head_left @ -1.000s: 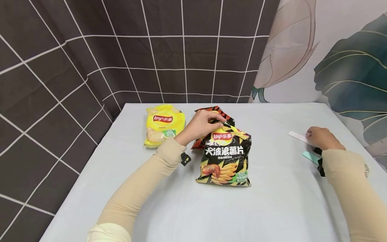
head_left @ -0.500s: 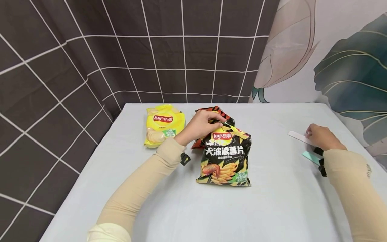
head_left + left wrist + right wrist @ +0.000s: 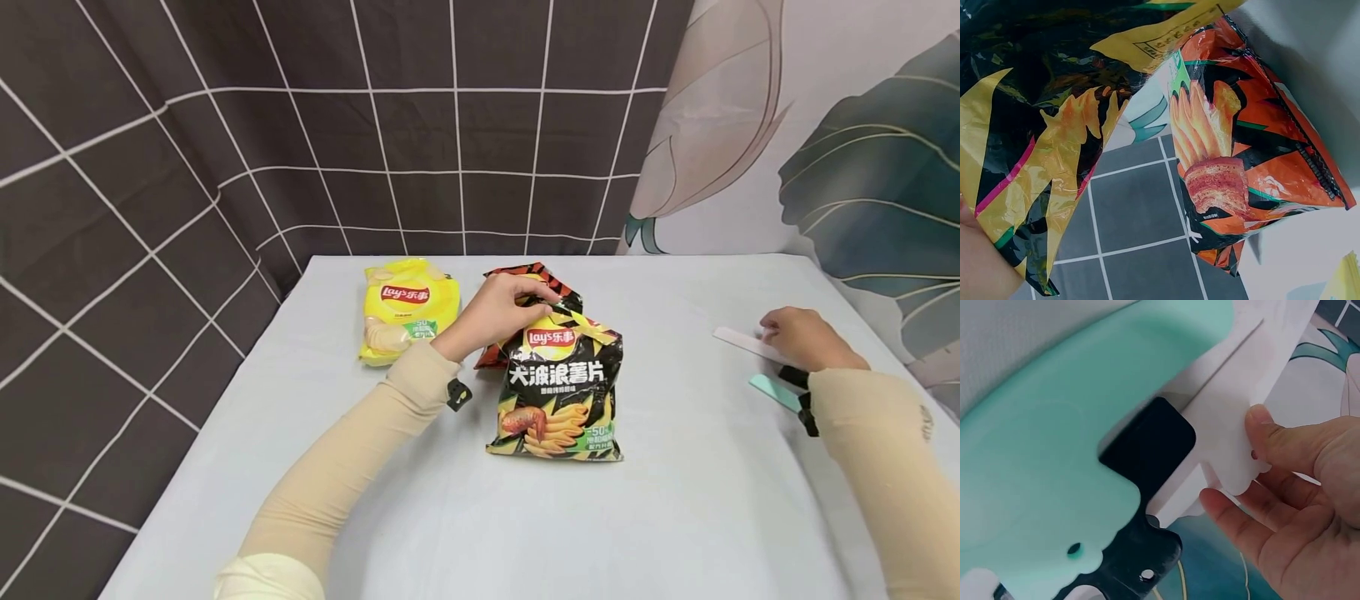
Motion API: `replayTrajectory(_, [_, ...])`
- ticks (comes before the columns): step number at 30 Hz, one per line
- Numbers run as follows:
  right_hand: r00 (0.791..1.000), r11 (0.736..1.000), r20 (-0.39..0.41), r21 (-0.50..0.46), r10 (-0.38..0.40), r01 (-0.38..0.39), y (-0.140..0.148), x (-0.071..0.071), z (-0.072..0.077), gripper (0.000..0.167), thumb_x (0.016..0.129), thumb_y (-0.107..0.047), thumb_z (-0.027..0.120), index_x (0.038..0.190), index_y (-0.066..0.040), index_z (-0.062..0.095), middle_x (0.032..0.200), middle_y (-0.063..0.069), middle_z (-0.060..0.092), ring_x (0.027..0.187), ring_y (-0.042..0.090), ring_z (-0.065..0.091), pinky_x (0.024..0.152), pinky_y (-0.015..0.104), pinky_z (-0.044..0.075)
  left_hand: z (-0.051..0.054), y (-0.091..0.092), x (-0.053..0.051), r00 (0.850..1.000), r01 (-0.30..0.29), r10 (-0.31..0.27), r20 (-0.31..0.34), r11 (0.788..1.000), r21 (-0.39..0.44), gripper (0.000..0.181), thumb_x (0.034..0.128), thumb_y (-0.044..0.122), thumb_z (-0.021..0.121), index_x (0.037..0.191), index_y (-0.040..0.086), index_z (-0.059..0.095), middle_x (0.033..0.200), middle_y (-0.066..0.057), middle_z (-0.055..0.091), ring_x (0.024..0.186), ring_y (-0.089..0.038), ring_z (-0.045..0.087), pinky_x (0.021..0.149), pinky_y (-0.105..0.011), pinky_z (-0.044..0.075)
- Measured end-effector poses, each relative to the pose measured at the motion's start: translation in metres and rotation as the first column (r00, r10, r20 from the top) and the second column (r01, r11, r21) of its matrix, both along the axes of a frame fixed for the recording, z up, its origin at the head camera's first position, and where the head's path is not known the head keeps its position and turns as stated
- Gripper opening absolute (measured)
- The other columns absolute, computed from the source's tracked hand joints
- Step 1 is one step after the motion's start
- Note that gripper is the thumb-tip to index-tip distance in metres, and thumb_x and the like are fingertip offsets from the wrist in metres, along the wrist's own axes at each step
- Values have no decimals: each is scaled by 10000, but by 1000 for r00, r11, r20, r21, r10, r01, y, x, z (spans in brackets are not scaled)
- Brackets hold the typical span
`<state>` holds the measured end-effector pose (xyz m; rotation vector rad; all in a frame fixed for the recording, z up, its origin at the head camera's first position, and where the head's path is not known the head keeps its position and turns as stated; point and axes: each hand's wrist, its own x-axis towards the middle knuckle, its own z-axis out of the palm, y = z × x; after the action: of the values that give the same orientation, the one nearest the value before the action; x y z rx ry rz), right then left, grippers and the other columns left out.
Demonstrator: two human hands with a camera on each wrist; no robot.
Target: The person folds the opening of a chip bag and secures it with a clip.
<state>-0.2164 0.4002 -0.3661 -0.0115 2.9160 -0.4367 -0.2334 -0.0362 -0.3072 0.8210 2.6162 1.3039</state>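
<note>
Up at its top edge, my left hand [image 3: 506, 310] pinches a black Lay's chip bag [image 3: 558, 392], whose lower end meets the tabletop. In the left wrist view the bag's crinkled side [image 3: 1054, 156] fills the left, with part of the hand [image 3: 988, 262] at the edge. My right hand [image 3: 810, 340] is at a flat white piece [image 3: 742, 340]; the right wrist view shows the thumb and fingers [image 3: 1300, 475] pinching its wavy-edged end. Beside it is a matching mint-green piece [image 3: 1041, 419] with a black part [image 3: 1147, 440] against it. Their kind is unclear.
Behind the black bag, a red-orange chip bag [image 3: 1222, 162] is partly hidden. A yellow Lay's bag [image 3: 412, 321] lies farther left. All are on a white-covered table [image 3: 675, 500]; a dark gridded curtain [image 3: 420, 133] hangs at the back and left.
My right hand has drifted slightly to the right, and its forearm has shifted outward. The left hand and the chip bags show no visible movement.
</note>
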Motion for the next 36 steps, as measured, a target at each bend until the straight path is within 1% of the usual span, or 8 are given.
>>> replayTrajectory(7, [996, 997, -42, 32, 74, -73, -1, 0, 5, 318, 884, 54, 515, 1151, 224, 490, 1083, 428, 514, 1006, 543, 492, 868, 657, 402, 0, 0, 0, 1000, 2, -2, -4, 1000, -4, 176, 908, 176, 658, 1062, 157, 742, 1105, -16, 698, 780, -128, 579, 685, -209, 457])
replayTrajectory(11, [993, 995, -76, 47, 95, -92, -3, -1, 8, 296, 877, 68, 530, 1139, 204, 502, 1072, 424, 521, 992, 538, 494, 870, 665, 392, -1, 0, -1, 1000, 6, -6, -7, 1000, -4, 176, 909, 178, 658, 1062, 159, 742, 1109, -12, 698, 776, -126, 581, 684, -210, 458])
replayTrajectory(15, [991, 994, -92, 53, 99, -95, -7, -2, 13, 302, 893, 59, 528, 1169, 181, 507, 1115, 424, 514, 1027, 546, 480, 899, 681, 371, -1, 0, -1, 1000, 3, -3, -9, 1000, -2, 174, 908, 179, 658, 1060, 163, 742, 1122, -11, 693, 820, -120, 590, 708, -215, 474])
replayTrajectory(19, [993, 996, -83, 40, 88, -85, -13, -5, 18, 325, 902, 56, 536, 1206, 164, 495, 1147, 419, 505, 1057, 553, 468, 914, 684, 372, -2, -1, -1, 1000, -1, 1, -19, 1000, -5, 172, 906, 179, 660, 1056, 168, 744, 1141, -8, 687, 869, -114, 582, 735, -223, 480])
replayTrajectory(26, [997, 998, -43, -19, 59, -60, -23, -7, 27, 387, 902, 69, 540, 1268, 161, 454, 1190, 418, 482, 1093, 556, 454, 934, 678, 372, -3, -1, -1, 1000, 6, -6, -29, 1000, 0, 169, 909, 179, 657, 1053, 164, 744, 1127, -8, 693, 795, -125, 567, 695, -224, 460])
replayTrajectory(30, [997, 998, -58, -13, 57, -58, -29, -9, 32, 389, 898, 70, 549, 1250, 204, 447, 1162, 423, 500, 1063, 544, 485, 923, 660, 394, -3, -1, -1, 999, 6, -6, -34, 1000, -5, 172, 909, 180, 658, 1056, 160, 744, 1128, -11, 693, 809, -124, 560, 695, -216, 455])
replayTrajectory(32, [996, 998, -72, -6, 61, -61, -33, -9, 34, 377, 903, 57, 555, 1227, 222, 458, 1132, 420, 519, 1018, 524, 514, 905, 645, 415, -3, -1, -1, 999, 7, -7, -39, 1000, -9, 174, 909, 182, 658, 1059, 160, 743, 1131, -10, 691, 830, -122, 559, 705, -213, 457])
replayTrajectory(36, [992, 998, -109, -10, 67, -68, -41, -10, 39, 359, 923, -1, 570, 1199, 217, 495, 1074, 392, 555, 925, 455, 549, 853, 611, 444, -3, -2, 0, 999, 4, -5, -48, 1000, -11, 187, 908, 187, 660, 1077, 159, 736, 1136, -7, 689, 866, -126, 574, 747, -232, 478])
